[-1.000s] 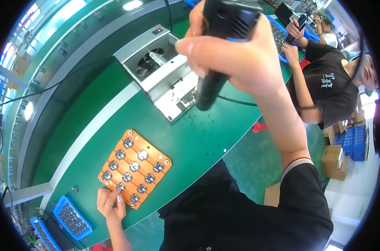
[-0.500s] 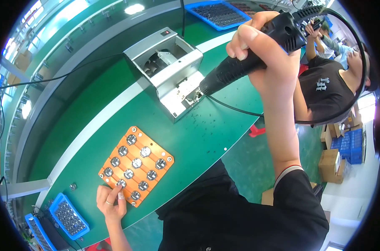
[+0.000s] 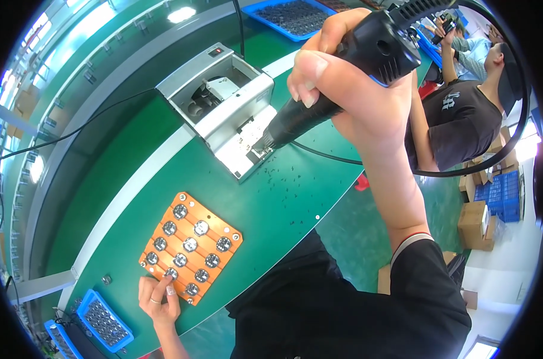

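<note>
My right hand (image 3: 361, 90) is wrapped round a black electric screwdriver (image 3: 307, 116), its cord looping off to the right. The screwdriver's tip is at the front of a grey metal screw feeder (image 3: 223, 122), where its lower end hides the exact contact. On the green table lies an orange fixture plate (image 3: 214, 215), holding several round dark and silver circuit parts in rows. My left hand (image 3: 160, 299) is at the plate's near left edge. Its thumb and fingertips are closed on a round circuit part (image 3: 171, 273) that sits in the plate.
Small dark screws (image 3: 283, 179) lie scattered beside the feeder. Blue trays of parts stand at lower left (image 3: 107, 320) and at the far top (image 3: 292, 18). A co-worker in a black shirt (image 3: 463, 119) is at the right. Cardboard boxes (image 3: 475, 224) are stacked on the floor.
My right hand and the screwdriver appear shifted left and slightly down, along with the feeder, as the whole view has moved. The screwdriver tip stays at the feeder; my left hand stays at the plate.
</note>
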A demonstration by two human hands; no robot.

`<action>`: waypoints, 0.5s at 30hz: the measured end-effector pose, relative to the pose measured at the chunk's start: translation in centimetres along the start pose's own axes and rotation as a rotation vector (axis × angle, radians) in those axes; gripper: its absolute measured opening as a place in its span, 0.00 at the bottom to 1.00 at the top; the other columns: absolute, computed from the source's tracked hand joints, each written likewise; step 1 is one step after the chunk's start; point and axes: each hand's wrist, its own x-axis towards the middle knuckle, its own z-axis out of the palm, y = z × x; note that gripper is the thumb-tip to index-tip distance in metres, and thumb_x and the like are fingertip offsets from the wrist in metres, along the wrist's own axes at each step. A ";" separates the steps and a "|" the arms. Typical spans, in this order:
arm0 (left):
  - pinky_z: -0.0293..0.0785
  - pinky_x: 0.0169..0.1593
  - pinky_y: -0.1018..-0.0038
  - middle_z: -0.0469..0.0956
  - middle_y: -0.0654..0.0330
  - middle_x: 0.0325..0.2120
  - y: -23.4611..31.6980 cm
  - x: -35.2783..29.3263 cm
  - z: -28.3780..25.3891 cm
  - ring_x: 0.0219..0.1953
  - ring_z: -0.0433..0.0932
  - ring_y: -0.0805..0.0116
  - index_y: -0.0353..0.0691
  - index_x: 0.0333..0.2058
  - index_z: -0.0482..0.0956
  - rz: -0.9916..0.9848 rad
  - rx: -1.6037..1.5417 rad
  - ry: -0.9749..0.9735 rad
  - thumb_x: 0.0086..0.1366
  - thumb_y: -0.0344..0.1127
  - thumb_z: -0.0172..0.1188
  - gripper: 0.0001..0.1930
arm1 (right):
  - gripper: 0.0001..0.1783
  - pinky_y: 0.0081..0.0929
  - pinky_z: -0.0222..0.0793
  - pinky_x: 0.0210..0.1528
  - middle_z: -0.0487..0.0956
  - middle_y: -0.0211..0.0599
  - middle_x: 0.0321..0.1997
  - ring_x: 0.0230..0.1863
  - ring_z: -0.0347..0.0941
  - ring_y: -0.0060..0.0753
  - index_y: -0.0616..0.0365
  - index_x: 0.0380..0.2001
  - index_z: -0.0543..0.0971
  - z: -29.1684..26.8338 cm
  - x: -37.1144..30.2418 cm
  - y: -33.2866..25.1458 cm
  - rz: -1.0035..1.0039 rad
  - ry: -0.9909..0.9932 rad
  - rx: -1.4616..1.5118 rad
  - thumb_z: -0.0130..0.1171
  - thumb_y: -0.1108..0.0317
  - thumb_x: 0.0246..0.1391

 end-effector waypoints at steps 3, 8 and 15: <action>0.62 0.28 0.69 0.68 0.61 0.20 0.0 -0.1 0.0 0.23 0.65 0.63 0.37 0.38 0.84 -0.003 -0.004 0.003 0.53 0.20 0.62 0.13 | 0.10 0.36 0.75 0.32 0.77 0.42 0.25 0.24 0.74 0.30 0.64 0.38 0.71 0.0 0.0 0.1 -0.009 -0.007 0.016 0.61 0.80 0.54; 0.62 0.28 0.69 0.68 0.61 0.20 0.1 0.0 0.1 0.23 0.65 0.63 0.37 0.38 0.84 -0.004 -0.011 0.010 0.53 0.20 0.62 0.13 | 0.10 0.36 0.75 0.32 0.77 0.43 0.25 0.24 0.73 0.30 0.64 0.38 0.71 0.1 -0.1 0.3 -0.003 -0.012 0.022 0.60 0.81 0.54; 0.62 0.28 0.69 0.67 0.61 0.20 0.1 0.0 0.1 0.23 0.65 0.63 0.37 0.38 0.84 0.004 -0.012 0.016 0.52 0.19 0.62 0.13 | 0.11 0.33 0.74 0.32 0.78 0.42 0.25 0.24 0.74 0.29 0.63 0.37 0.70 0.8 -0.3 -0.5 0.096 -0.014 -0.103 0.61 0.84 0.53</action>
